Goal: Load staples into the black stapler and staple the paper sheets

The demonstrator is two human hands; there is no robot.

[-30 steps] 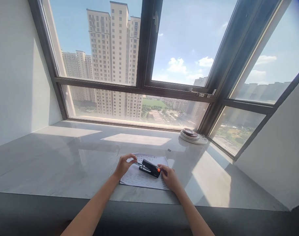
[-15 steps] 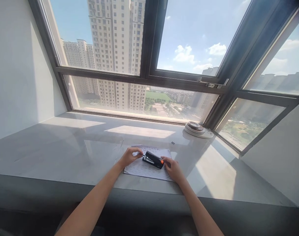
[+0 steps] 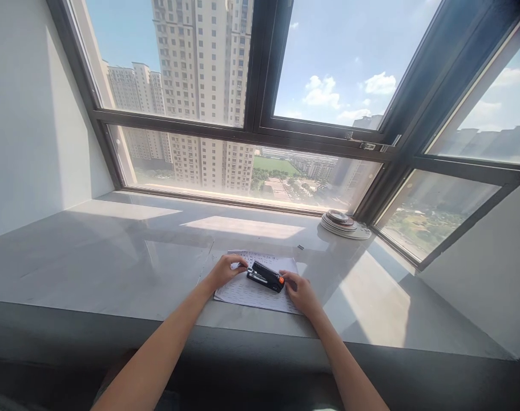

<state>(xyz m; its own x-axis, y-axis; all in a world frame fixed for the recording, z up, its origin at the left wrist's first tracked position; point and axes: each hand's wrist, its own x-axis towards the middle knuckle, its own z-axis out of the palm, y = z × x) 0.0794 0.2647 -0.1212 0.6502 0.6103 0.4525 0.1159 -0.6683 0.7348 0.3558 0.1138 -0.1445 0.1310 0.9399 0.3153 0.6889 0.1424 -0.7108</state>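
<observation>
A black stapler [image 3: 265, 277] with an orange part [image 3: 281, 280] at its right end lies on written sheets of paper [image 3: 238, 292]. Its top stands apart from its base at the left end, and a silvery metal piece shows there. My left hand [image 3: 222, 270] pinches this left end between thumb and fingers. At the orange end, my right hand [image 3: 299, 290] has its fingers closed around the stapler, with the fingertips partly hidden. A small grey strip [image 3: 301, 247], possibly staples, lies just beyond the paper.
A stack of round plates or mats [image 3: 344, 224] sits in the far right corner of the light stone sill [image 3: 114, 262]. Dark window frames [image 3: 225, 132] rise behind it. The sill's front edge [image 3: 165, 319] runs beneath my forearms.
Both hands keep their places on the stapler, which looks almost unmoved. The view has shifted very slightly.
</observation>
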